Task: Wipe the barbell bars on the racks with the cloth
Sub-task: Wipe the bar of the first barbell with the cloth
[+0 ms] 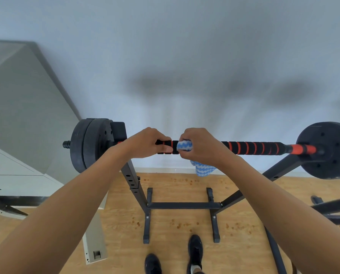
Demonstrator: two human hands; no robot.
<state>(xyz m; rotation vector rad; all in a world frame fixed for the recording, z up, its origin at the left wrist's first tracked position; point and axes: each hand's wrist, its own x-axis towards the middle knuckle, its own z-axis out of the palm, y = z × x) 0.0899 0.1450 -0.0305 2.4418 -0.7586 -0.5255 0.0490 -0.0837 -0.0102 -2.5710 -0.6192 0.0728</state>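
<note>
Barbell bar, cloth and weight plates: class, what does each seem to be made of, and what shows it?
Barbell bar: probably soft foam grip, matte black with orange rings.
Cloth: woven or knitted fabric, blue-white zigzag, hanging limp.
Weight plates: matte black, perhaps rubber or plastic coated; unclear.

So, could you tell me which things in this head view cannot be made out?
- Bar under both hands: hidden by the left hand and right hand.
- Cloth: mostly hidden inside the right hand's grip.
- Right weight plate: cut off by the frame edge.
- Right rack upright's top: hidden behind that plate.
</note>
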